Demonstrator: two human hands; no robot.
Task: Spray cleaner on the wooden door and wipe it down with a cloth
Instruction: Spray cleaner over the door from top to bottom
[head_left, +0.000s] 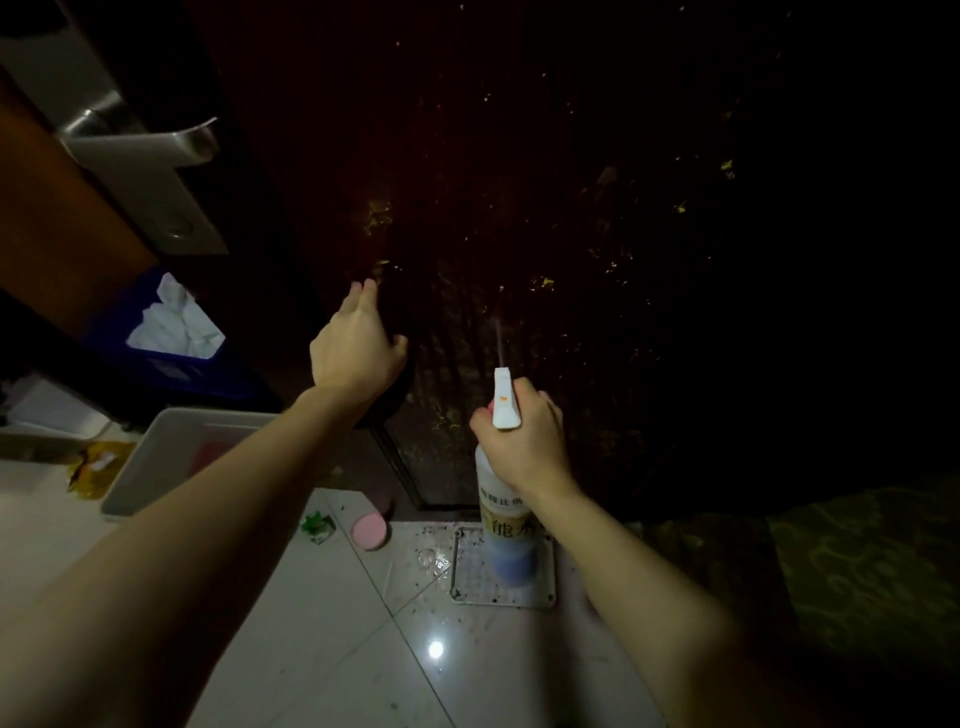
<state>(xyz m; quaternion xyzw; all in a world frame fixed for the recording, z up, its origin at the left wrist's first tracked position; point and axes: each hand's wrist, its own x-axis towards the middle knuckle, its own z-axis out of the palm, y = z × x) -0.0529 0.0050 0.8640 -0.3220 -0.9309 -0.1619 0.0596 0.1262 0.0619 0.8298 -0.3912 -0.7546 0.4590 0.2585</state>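
The dark wooden door (571, 208) fills the upper view, dotted with droplets and yellowish specks. My right hand (524, 441) grips the neck of a white spray bottle (506, 540) with a blue base, nozzle aimed at the door. A thin jet leaves the nozzle (505, 395). My left hand (356, 348) rests against the door further left, fingers stretched forward, pressing what looks like a dark cloth (389, 400) that shows under the palm. The cloth is hard to make out in the dim light.
A metal lever handle (140, 140) sits on the door edge at upper left. Below it stand a blue bin (156, 358) holding white paper and a white tub (156, 467). On the tiled floor lie a pink round lid (370, 530), a green wrapper (318, 526) and a square drain cover (467, 592). Patterned carpet (857, 571) lies at right.
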